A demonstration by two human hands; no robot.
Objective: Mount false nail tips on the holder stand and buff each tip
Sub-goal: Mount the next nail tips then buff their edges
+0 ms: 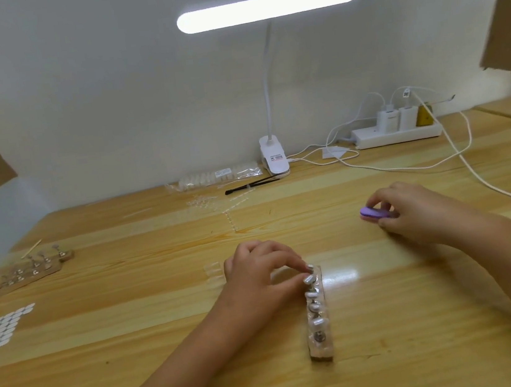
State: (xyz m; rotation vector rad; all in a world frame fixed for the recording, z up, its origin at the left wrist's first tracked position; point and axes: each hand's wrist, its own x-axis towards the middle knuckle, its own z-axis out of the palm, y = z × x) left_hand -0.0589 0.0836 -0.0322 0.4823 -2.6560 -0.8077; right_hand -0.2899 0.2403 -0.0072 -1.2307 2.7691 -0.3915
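Stand point(318, 321) is parked lower centre, its far nail tip point(310, 279) pinched by the left hand point(258, 277). Buffer point(373, 212), centre right, is gripped by the right hand point(412, 211). Light flat strokes are probably best, with the stand kept pinned.

Bright desk lamp point(271, 6) overexposed, glare on table point(343, 274), soft wide-angle edges

Lamp base sticker point(276, 157): print too small to read
Nail-tip packet label point(223, 172): illegible
Cable tag point(407, 93): dark code mark, no readable text
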